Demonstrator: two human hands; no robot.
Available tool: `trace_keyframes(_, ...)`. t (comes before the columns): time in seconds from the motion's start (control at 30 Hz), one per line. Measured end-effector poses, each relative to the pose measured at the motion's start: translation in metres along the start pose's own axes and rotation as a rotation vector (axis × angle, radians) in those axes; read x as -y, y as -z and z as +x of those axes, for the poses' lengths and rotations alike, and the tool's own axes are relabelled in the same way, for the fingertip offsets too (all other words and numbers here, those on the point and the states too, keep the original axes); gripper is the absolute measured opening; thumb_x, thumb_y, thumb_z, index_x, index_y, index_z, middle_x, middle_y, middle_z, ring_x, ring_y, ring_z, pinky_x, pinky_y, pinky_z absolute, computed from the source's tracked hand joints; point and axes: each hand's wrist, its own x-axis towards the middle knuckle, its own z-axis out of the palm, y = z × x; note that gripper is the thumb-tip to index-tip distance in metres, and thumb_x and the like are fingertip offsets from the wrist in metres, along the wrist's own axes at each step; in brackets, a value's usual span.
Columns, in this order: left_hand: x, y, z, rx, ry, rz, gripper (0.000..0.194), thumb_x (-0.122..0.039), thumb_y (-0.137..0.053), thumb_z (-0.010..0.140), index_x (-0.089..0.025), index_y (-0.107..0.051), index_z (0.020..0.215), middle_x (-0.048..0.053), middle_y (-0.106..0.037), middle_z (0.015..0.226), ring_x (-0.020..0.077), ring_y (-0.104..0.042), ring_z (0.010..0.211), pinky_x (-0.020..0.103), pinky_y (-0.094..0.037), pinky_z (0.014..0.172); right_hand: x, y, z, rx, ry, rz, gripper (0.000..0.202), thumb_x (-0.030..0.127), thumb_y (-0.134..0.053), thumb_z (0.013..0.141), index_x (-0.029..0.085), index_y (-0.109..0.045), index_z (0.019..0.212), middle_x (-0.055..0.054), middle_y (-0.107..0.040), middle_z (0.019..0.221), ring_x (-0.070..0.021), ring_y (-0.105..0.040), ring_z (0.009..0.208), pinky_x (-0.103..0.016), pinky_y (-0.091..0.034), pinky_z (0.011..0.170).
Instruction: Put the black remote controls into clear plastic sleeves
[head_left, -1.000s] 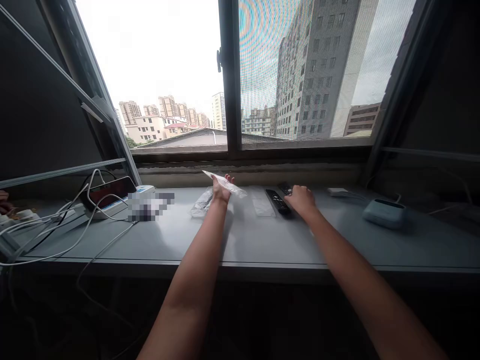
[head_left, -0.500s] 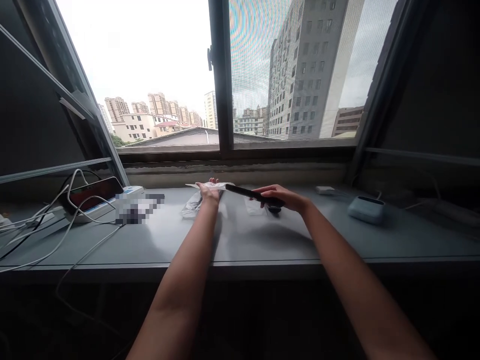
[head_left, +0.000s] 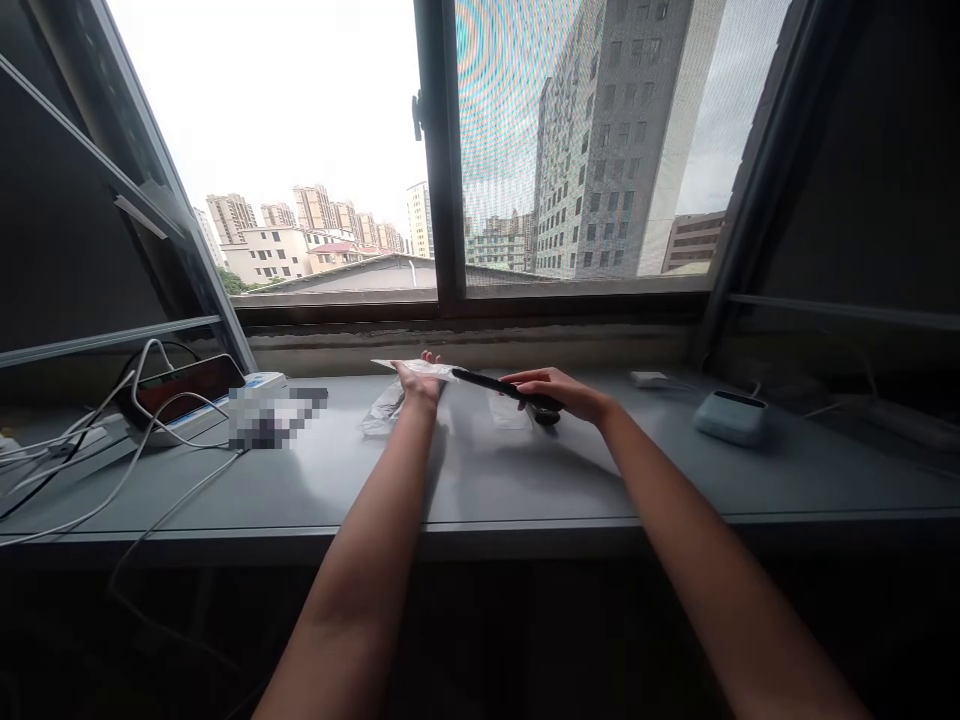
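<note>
Grey desk [head_left: 525,492] below a bright window [head_left: 300,120]. Your right hand [head_left: 561,391] grips the black remote [head_left: 484,382] by its right end. Long axis: left to right, left end raised, directed at the plastic sleeve [head_left: 427,368] held in your upturned left hand [head_left: 417,388]. Tip meets sleeve's right edge; cannot tell whether inside. Remote lies between your hands, right one nearer.

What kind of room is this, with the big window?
Maybe a home or office room, on an upper floor. There's a desk against the window, tangled white cables, and rooftops outside.
</note>
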Motion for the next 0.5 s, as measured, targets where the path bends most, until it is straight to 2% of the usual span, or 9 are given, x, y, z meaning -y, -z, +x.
trace_keyframes(0.17, 0.004, -0.004, 0.000, 0.010, -0.017, -0.014, 0.053, -0.061, -0.024, 0.095, -0.018, -0.052, 0.108, 0.007, -0.058, 0.086, 0.0144, -0.057, 0.066, 0.028, -0.055, 0.059, -0.005, -0.008, 0.007, -0.076, -0.010, -0.046, 0.045, 0.035, -0.067, 0.078, 0.019, -0.068, 0.119, -0.006, -0.072, 0.096, -0.0164, -0.066, 0.082, -0.027, -0.049, 0.078)
trace_keyframes(0.3, 0.015, -0.017, -0.014, 0.015, -0.002, 0.063, 0.051, -0.059, -0.026, 0.096, -0.018, -0.051, 0.113, 0.005, -0.058, 0.084, 0.0139, -0.057, 0.064, 0.027, -0.053, 0.061, -0.017, -0.022, 0.020, -0.222, 0.050, -0.088, 0.054, 0.030, -0.070, 0.075, 0.019, -0.061, 0.127, -0.008, -0.068, 0.108, -0.0139, -0.065, 0.077, -0.028, -0.052, 0.075)
trace_keyframes(0.4, 0.029, -0.026, -0.029, 0.080, 0.009, 0.100, 0.051, -0.059, -0.026, 0.096, -0.019, -0.054, 0.112, 0.005, -0.060, 0.083, 0.0141, -0.058, 0.066, 0.026, -0.052, 0.065, -0.021, -0.032, 0.028, -0.274, 0.124, -0.136, 0.069, 0.032, -0.071, 0.073, 0.022, -0.049, 0.138, -0.009, -0.062, 0.119, -0.0126, -0.064, 0.074, -0.030, -0.055, 0.075)
trace_keyframes(0.5, 0.041, -0.031, -0.039, 0.110, 0.062, 0.131, 0.050, -0.059, -0.030, 0.095, -0.018, -0.058, 0.107, 0.004, -0.059, 0.078, 0.0136, -0.057, 0.062, 0.025, -0.051, 0.063, -0.018, -0.037, 0.028, -0.299, 0.071, -0.100, 0.085, 0.038, -0.069, 0.076, 0.025, -0.029, 0.150, -0.012, -0.053, 0.130, -0.0124, -0.065, 0.069, -0.033, -0.057, 0.073)
